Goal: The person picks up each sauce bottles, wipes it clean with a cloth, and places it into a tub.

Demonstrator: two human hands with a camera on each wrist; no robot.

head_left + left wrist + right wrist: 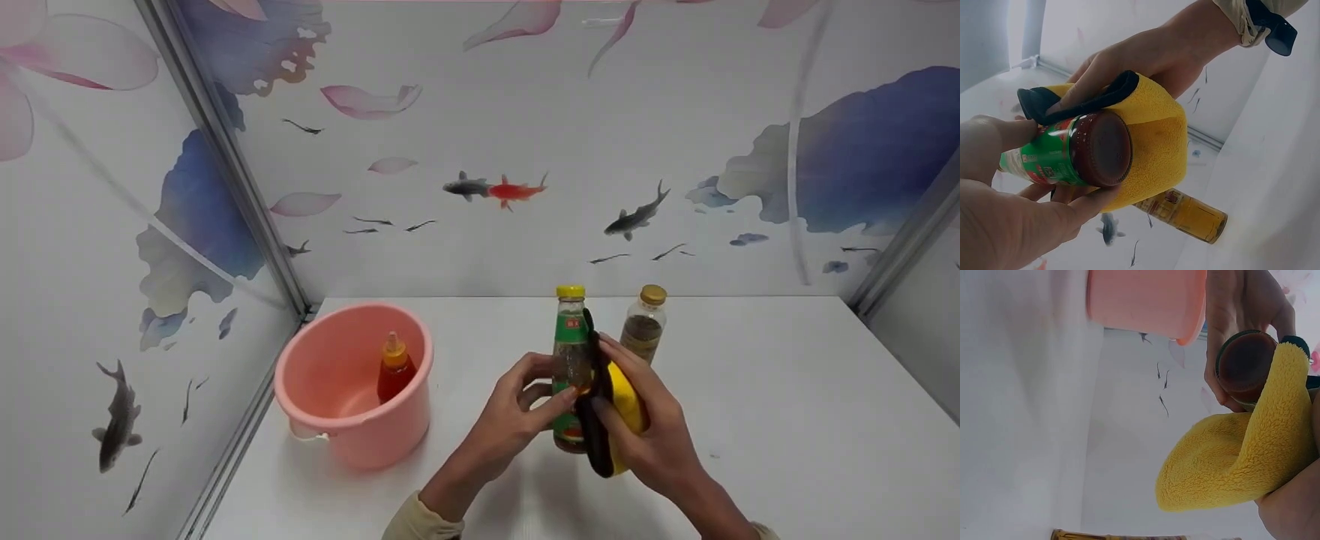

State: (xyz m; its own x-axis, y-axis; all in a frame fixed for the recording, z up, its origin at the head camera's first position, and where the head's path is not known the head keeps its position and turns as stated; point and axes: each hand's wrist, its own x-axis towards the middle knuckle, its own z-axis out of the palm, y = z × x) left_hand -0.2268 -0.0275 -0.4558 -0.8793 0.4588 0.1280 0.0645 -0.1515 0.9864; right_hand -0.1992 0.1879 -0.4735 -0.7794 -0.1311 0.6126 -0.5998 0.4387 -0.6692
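Observation:
My left hand point(514, 409) grips a glass sauce bottle point(572, 356) with a green label and yellow cap, holding it upright above the table. In my right hand point(656, 431) is a folded yellow cloth point(628, 397) with a black edge, pressed against the bottle's right side. The left wrist view shows the dark round bottle base point(1105, 149) with the yellow cloth point(1157, 140) wrapped partly around it. Seen from the right wrist, the cloth point(1230, 461) covers part of the bottle, and my right palm is partly cut off by the frame.
On the left stands a pink bucket point(360, 435), with a red squeeze bottle point(395, 371) with an orange cap inside. Behind my right hand is a second glass bottle point(643, 330) with a gold cap. White walls point(525, 247) with painted fish enclose the white table point(787, 420).

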